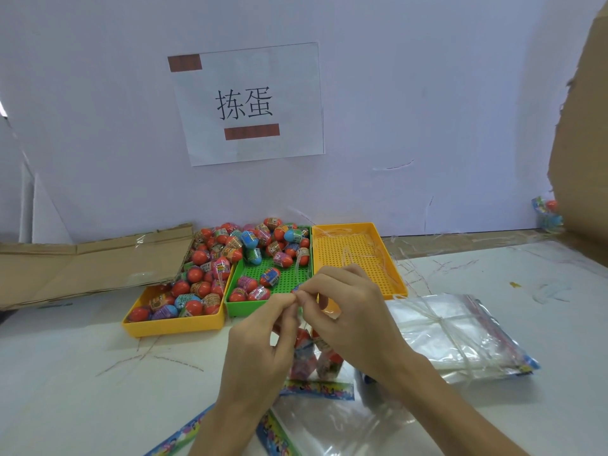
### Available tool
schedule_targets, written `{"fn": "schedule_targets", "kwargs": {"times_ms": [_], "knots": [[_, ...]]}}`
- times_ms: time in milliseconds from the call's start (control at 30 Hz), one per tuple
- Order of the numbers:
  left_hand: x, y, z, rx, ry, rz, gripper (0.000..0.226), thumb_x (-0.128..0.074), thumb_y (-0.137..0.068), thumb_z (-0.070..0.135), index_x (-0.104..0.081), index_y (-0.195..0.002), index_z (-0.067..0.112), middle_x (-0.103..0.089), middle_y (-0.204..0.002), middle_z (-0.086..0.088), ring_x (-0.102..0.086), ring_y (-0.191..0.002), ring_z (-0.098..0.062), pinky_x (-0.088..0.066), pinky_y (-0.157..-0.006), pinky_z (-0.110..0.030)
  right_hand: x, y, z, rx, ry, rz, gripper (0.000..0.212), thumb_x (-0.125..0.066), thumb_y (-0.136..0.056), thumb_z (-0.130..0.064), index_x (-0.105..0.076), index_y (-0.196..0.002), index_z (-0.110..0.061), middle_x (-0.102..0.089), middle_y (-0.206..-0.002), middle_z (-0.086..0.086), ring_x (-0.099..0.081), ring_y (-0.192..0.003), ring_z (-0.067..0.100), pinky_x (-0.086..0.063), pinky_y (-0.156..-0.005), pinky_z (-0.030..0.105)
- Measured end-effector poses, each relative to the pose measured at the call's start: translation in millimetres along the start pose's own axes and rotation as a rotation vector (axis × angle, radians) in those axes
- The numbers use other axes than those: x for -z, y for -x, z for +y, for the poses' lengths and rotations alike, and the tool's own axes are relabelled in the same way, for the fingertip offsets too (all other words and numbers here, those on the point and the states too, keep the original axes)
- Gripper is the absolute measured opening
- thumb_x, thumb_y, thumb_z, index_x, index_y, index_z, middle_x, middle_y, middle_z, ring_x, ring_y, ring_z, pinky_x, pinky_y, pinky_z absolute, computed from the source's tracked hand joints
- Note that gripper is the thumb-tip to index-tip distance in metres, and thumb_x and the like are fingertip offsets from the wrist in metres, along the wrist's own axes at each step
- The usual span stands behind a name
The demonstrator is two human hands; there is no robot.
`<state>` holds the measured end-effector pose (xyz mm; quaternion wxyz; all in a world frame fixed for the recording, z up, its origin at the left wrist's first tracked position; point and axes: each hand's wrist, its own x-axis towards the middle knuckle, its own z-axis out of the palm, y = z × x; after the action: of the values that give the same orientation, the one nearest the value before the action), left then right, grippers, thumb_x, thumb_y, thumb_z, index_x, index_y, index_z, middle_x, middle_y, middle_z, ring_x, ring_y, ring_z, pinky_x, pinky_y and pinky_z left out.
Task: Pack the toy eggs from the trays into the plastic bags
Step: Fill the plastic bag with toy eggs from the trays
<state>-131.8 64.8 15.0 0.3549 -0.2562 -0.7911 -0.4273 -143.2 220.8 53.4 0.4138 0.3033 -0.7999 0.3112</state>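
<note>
1. Bags first: loose clear plastic bags with bright printed header strips [316, 390] lie nearest you on the white table [65, 373]; keep them flat within reach.
2. Your left hand [260, 343] and right hand [348, 311] both pinch the mouth of the filled clear bag of toy eggs [316, 357], fingertips meeting. Pinch evenly so nothing slips out.
3. Right of you lies a tied stack of clear bags [460, 334].
4. Beyond, egg-shaped capsules [210, 258] heap in the left yellow plastic tray [174, 327] and the green tray [237, 311]; the right yellow tray [358, 251] holds none.
</note>
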Motion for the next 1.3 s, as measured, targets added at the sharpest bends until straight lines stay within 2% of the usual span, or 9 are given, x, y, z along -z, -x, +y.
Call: {"fn": "schedule_targets", "kwargs": {"times_ms": [367, 633, 700, 867, 1000, 1067, 1167, 1233, 1300], "knots": [[-0.5, 0.2, 0.0, -0.002, 0.004, 0.022, 0.017, -0.051, -0.101, 0.028, -0.064, -0.111, 0.032, -0.065, -0.088, 0.018, -0.064, -0.077, 0.000, -0.053, -0.060, -0.026, -2.1, 1.0, -1.8, -0.084, -0.038, 0.013, 0.016, -0.062, -0.092, -0.018, -0.068, -0.078, -0.015, -0.057, -0.072, -0.013, -0.048, -0.066, 0.002, -0.036, -0.078, 0.021], [1.3, -1.0, 1.7, 0.010, -0.003, 0.037, 0.017, -0.047, -0.102, 0.031, -0.056, -0.108, 0.044, -0.065, -0.085, 0.018, -0.065, -0.072, -0.001, -0.053, -0.059, -0.023, 8.1, -5.6, 6.8, -0.210, -0.103, 0.117, 0.016, -0.065, -0.091, -0.015, -0.067, -0.076, -0.017, -0.054, -0.071, -0.019, -0.053, -0.066, 0.005, -0.048, -0.072, 0.037], [1.6, -1.2, 2.2, 0.019, -0.002, 0.054, 0.017, -0.046, -0.102, 0.031, -0.055, -0.107, 0.045, -0.064, -0.085, 0.017, -0.065, -0.071, -0.003, -0.053, -0.059, -0.018, 10.5, -7.3, 9.6, -0.271, -0.140, 0.152, 0.015, -0.067, -0.091, -0.013, -0.070, -0.077, -0.014, -0.061, -0.071, -0.016, -0.058, -0.068, 0.007, -0.050, -0.070, 0.034], [3.3, -5.8, 2.6, 0.105, 0.001, 0.174, 0.013, -0.046, -0.101, 0.032, -0.059, -0.097, 0.036, -0.065, -0.083, 0.016, -0.065, -0.070, -0.005, -0.048, -0.061, -0.009, 25.5, -13.4, 28.1, -0.508, -0.220, 0.262, 0.013, -0.070, -0.093, -0.010, -0.074, -0.081, -0.014, -0.069, -0.072, -0.008, -0.063, -0.071, 0.009, -0.045, -0.066, 0.012], [5.0, -7.0, 5.3, 0.158, -0.002, 0.225, 0.015, -0.045, -0.101, 0.032, -0.056, -0.095, 0.040, -0.065, -0.081, 0.016, -0.066, -0.071, -0.004, -0.046, -0.060, -0.007, 35.6, -16.0, 45.3, -0.629, -0.191, 0.348, 0.017, -0.067, -0.094, -0.013, -0.073, -0.079, -0.013, -0.069, -0.069, -0.004, -0.065, -0.068, 0.015, -0.050, -0.064, 0.024], [5.2, -7.1, 5.2, 0.186, -0.009, 0.248, 0.014, -0.047, -0.101, 0.030, -0.058, -0.094, 0.035, -0.064, -0.080, 0.015, -0.065, -0.070, -0.007, -0.046, -0.058, -0.008, 42.0, -16.0, 53.6, -0.690, -0.178, 0.417, 0.018, -0.066, -0.094, -0.014, -0.073, -0.078, -0.012, -0.069, -0.069, 0.000, -0.066, -0.068, 0.020, -0.051, -0.065, 0.032], [6.0, -8.3, 2.9, 0.237, -0.009, 0.301, 0.016, -0.046, -0.101, 0.029, -0.060, -0.093, 0.027, -0.064, -0.076, 0.011, -0.064, -0.065, -0.011, -0.046, -0.051, -0.015, 55.1, -15.7, 65.8, -0.745, -0.135, 0.508, 0.018, -0.064, -0.095, -0.016, -0.074, -0.080, -0.016, -0.071, -0.070, -0.001, -0.066, -0.068, 0.019, -0.053, -0.068, 0.034], [7.7, -9.8, 3.0, 0.255, -0.010, 0.333, 0.016, -0.046, -0.101, 0.028, -0.060, -0.093, 0.026, -0.063, -0.070, 0.008, -0.064, -0.066, -0.011, -0.048, -0.049, -0.017, 62.3, -12.1, 78.4, -0.809, -0.145, 0.392, 0.019, -0.063, -0.096, -0.020, -0.076, -0.082, -0.019, -0.073, -0.074, -0.004, -0.068, -0.074, 0.016, -0.053, -0.075, 0.035], [8.2, -10.9, 4.9, 0.266, -0.006, 0.342, 0.016, -0.046, -0.101, 0.025, -0.060, -0.092, 0.023, -0.061, -0.067, 0.011, -0.064, -0.067, -0.011, -0.048, -0.050, -0.017, 65.8, -5.0, 91.0, -0.945, -0.119, 0.075, 0.025, -0.057, -0.100, -0.023, -0.077, -0.088, -0.016, -0.076, -0.089, -0.001, -0.068, -0.091, 0.020, -0.049, -0.087, 0.041]]}}
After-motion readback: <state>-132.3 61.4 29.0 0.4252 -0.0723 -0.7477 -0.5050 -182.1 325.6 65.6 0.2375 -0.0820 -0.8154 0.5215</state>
